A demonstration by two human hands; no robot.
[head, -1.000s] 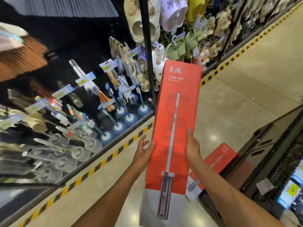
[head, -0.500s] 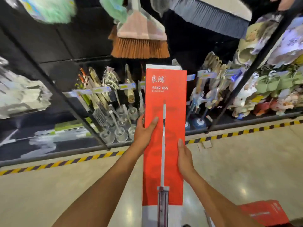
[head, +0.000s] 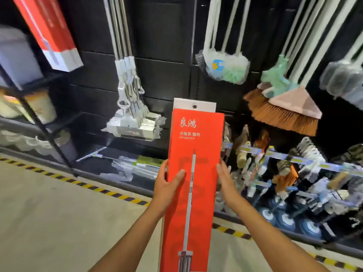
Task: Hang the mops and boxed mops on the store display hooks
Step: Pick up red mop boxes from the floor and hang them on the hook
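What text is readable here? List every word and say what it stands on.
"良鸿": near the top of the red box.
"小仙女 轻巧": same box, just below.
Unreadable, too small: the line under that.
Unreadable, blurred: price tags, duster label, hanging red boxes.

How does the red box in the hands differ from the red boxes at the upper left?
The held box stands upright between the left hand and right hand; the upper-left boxes lean, untouched. The held box shows its white hang tab; the upper-left boxes show their white lower ends. Both are red and long.
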